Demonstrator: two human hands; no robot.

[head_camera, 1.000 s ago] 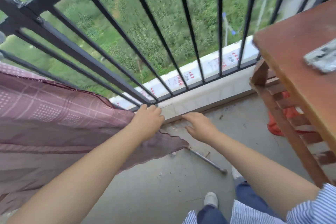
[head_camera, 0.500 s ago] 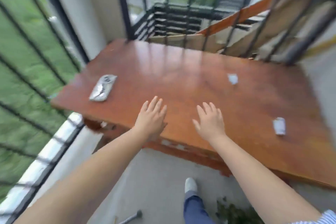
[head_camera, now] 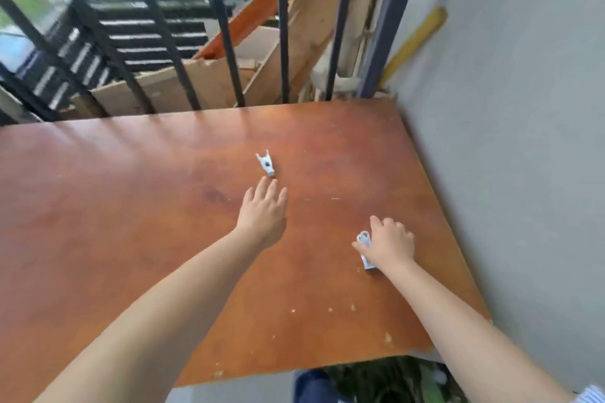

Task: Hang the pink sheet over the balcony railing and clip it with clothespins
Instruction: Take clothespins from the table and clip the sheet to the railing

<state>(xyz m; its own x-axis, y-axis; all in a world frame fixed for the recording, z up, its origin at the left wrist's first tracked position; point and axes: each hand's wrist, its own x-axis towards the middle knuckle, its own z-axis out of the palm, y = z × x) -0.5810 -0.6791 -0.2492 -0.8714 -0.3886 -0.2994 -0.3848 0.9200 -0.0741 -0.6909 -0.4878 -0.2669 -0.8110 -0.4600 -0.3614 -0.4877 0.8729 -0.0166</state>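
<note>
Two white clothespins lie on a reddish-brown wooden table [head_camera: 131, 222]. One clothespin [head_camera: 266, 165] sits near the table's middle. My left hand [head_camera: 263, 209] hovers just short of it, fingers straight and spread, fingertips a little below the clip. The second clothespin [head_camera: 366, 250] lies toward the right edge. My right hand [head_camera: 388, 244] is over it, fingers curled, thumb against its left side. The black balcony railing [head_camera: 226, 33] stands behind the table. The pink sheet is out of view.
A grey wall [head_camera: 510, 141] runs along the table's right side. Wooden boards and planks [head_camera: 209, 82] lean beyond the railing bars. Below the table's front edge I see a leg in blue trousers [head_camera: 311, 384] and some greenery [head_camera: 393, 379].
My view swung from the sheet on the railing to the table. Both hands moved forward over the tabletop; the right one has come down on the right clothespin, the left one nears the middle clip.
</note>
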